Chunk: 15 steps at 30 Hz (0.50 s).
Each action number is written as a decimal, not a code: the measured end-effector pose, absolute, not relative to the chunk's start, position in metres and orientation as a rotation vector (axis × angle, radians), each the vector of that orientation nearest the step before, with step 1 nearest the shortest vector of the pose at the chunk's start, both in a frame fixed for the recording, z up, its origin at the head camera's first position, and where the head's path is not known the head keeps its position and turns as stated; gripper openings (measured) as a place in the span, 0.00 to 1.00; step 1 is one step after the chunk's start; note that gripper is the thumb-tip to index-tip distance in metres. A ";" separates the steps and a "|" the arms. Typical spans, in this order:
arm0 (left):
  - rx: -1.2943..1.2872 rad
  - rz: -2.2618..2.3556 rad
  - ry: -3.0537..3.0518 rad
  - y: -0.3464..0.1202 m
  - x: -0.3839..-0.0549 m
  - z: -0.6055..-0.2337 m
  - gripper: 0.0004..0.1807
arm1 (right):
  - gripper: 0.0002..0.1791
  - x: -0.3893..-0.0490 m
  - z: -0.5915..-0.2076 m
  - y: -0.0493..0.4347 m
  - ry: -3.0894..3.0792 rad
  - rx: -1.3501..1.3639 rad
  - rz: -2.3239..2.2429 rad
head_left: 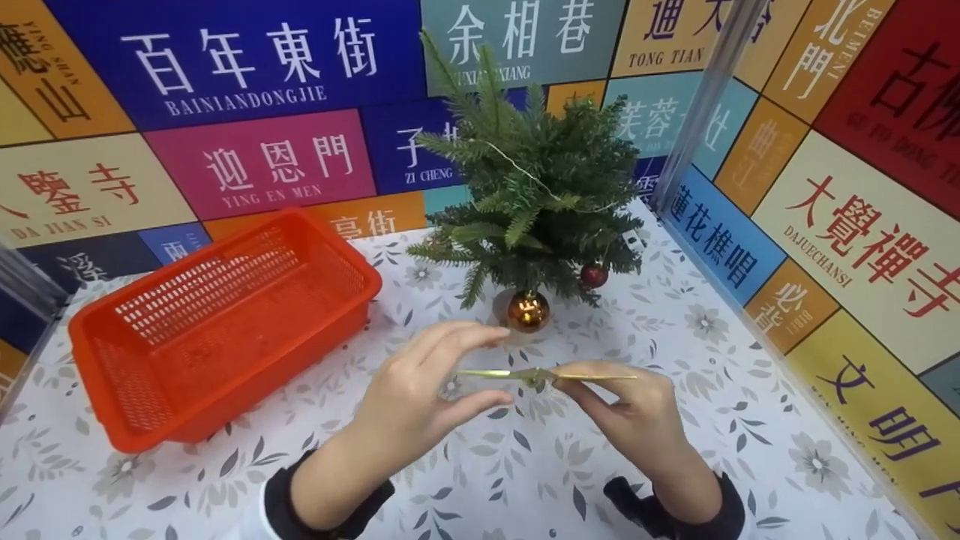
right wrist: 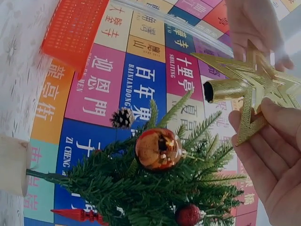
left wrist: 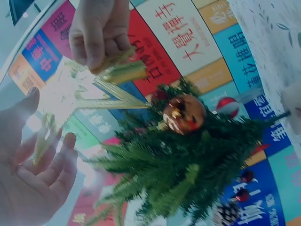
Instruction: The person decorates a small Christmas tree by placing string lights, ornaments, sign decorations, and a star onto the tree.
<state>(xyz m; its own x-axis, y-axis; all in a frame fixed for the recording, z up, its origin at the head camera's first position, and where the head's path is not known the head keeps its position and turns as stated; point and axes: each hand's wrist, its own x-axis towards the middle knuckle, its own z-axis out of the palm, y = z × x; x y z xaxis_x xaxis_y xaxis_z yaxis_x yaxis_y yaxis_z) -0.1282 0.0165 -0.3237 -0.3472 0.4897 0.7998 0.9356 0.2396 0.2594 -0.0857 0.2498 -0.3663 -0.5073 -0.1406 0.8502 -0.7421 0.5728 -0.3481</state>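
A gold star tree topper (right wrist: 263, 84) with a hollow tube base is held level above the table, edge-on in the head view. My right hand (head_left: 637, 412) pinches one side of it, thumb on the star and fingers beneath in the right wrist view. Around the star's other side, my left hand (head_left: 420, 390) is spread, fingers above and thumb below, with a gap to the star. Beyond both hands stands a small green Christmas tree (head_left: 540, 202). From it hang a shiny gold ball (head_left: 529, 311) and a dark red ball (head_left: 594, 275).
An orange-red plastic basket (head_left: 225, 322) sits on the left of the flower-patterned table (head_left: 750, 427). Panels with coloured signs (head_left: 262, 157) rise behind and to the right. A pinecone (right wrist: 122, 117) and a red pointed ornament (right wrist: 80, 215) also hang on the tree.
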 end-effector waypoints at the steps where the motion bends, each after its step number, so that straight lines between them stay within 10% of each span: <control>1: -1.280 -1.010 -1.989 0.014 -0.130 -0.326 0.30 | 0.12 -0.085 -0.365 0.250 -1.958 0.676 0.951; 15: -1.304 -1.264 -1.946 0.038 -0.143 -0.347 0.12 | 0.19 -0.085 -0.358 0.256 -1.839 0.544 0.997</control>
<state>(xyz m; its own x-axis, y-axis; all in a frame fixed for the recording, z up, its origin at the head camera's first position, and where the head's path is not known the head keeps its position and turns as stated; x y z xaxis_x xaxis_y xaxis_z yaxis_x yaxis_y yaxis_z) -0.1431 0.0378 -0.3472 -0.4344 0.4569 0.7763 0.8950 0.1215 0.4293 -0.0847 0.2562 -0.3582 -0.4585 0.0495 0.8873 -0.7164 0.5702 -0.4020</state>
